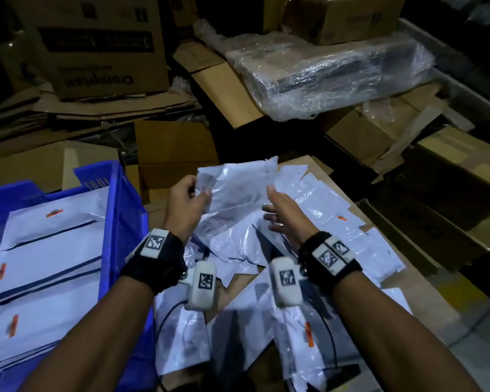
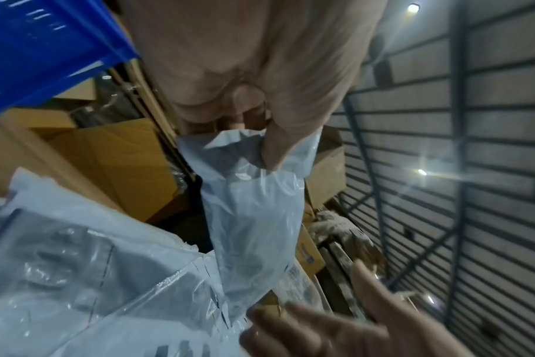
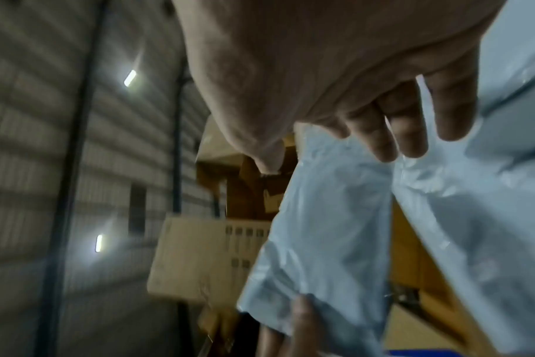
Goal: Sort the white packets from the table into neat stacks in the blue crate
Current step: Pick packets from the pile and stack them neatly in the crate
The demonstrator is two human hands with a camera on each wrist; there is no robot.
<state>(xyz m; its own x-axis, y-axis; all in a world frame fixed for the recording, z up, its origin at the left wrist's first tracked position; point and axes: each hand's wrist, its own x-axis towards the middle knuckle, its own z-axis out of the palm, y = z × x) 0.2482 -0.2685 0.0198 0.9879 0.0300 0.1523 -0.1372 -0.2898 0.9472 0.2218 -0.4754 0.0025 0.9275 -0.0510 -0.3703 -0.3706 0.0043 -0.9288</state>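
Setting: dim storeroom, we stand at a cardboard-topped bench (image 1: pixel 425 295) with ribbed shutter walls showing in both wrist views.
Forearms: both of ours reach forward from the bottom edge of the head view, each with a black wrist strap carrying white tagged camera blocks.
Loose packets (image 1: pixel 238 321): we see them scattered on the bench under and between our wrists, overlapping at odd angles, some with an orange mark.
Blue crate (image 1: pixel 125 210): just left of our left forearm, beside the bench; white packets lie inside it in overlapping flat stacks (image 1: pixel 48 250), orange labels up.
Left hand (image 1: pixel 186 200): raised above the pile, back of the hand toward us, fingers curled; thumb and fingers pinch the edge of one white packet.
Held packet (image 1: pixel 238 188): lifted clear of the pile and crumpled, it spreads to the right from our left hand; in the left wrist view it hangs down from the pinch (image 2: pixel 254 217).
Right hand (image 1: pixel 280 213): level with the left, just right of the held packet, palm turned inward, thumb up, fingers spread and fairly straight. It grips nothing; whether the fingertips touch the packet we cannot tell.
Right wrist view: our relaxed fingers (image 3: pixel 412 125) sit just above pale plastic.
Further packets (image 1: pixel 337 210): a flatter layer spreads over the right part of the bench beyond our right hand.
Behind: flattened cardboard, brown cartons (image 1: pixel 96 46) and a bundle in clear wrap (image 1: pixel 331 72) fill the far side.
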